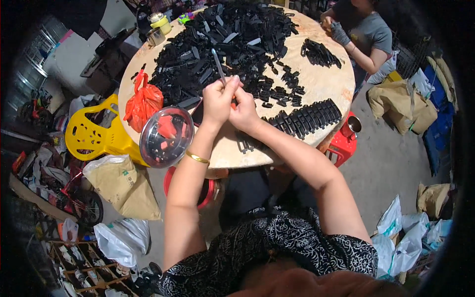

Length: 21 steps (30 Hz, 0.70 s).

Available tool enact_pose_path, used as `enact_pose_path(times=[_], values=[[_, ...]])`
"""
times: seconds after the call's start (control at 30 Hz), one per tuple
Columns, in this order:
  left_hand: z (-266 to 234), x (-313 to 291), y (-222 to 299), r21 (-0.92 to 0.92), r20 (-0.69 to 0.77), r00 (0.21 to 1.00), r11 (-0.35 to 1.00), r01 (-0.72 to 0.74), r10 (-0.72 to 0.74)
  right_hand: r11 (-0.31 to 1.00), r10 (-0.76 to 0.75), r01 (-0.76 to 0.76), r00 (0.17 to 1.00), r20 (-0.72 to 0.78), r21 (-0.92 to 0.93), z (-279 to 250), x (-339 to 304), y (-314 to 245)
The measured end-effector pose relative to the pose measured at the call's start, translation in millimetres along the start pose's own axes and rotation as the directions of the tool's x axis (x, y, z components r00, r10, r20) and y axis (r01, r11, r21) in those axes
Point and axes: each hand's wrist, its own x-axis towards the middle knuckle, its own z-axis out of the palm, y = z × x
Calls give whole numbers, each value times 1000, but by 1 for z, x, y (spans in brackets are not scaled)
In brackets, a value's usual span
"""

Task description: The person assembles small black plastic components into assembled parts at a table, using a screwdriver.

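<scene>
My left hand [215, 103] and my right hand [244, 110] meet over the near part of a round table, both with fingers closed. A slender silver metal utensil [217, 63] sticks up from the left hand, tilted away and to the left; its lower end is hidden. A small red bit shows between my hands, but what the right one grips is hidden. Left of my left wrist is a clear round bowl [166, 154] with red chunks in it. Beyond my hands lies a big heap of black plastic pieces [198, 74].
Black pieces stand in a neat row [309, 119] beside my right forearm. A red plastic bag [143, 103] sits at the table's left edge, near a yellow plastic stool [96, 131]. Across the table at the right, another person [371, 39] sits by a smaller black pile [319, 53].
</scene>
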Motion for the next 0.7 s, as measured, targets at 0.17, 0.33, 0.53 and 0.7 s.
enact_pose_path(times=[0.17, 0.33, 0.53, 0.7], values=[[1, -8, -3, -165, -73, 996, 985, -57, 46, 1000, 18, -19, 999, 51, 21, 0, -2, -9], [-4, -12, -4, -121, -74, 995, 990, -70, 62, 996, -70, 68, 996, 47, 49, 6, -3, -5], [-1, -11, -4, -167, -62, 997, 985, -45, 35, 997, -75, 75, 997, -20, 27, 6, -5, -7], [-3, -10, -4, -146, -84, 994, 986, -76, 64, 998, -59, 59, 998, 3, 17, 7, -3, -1]])
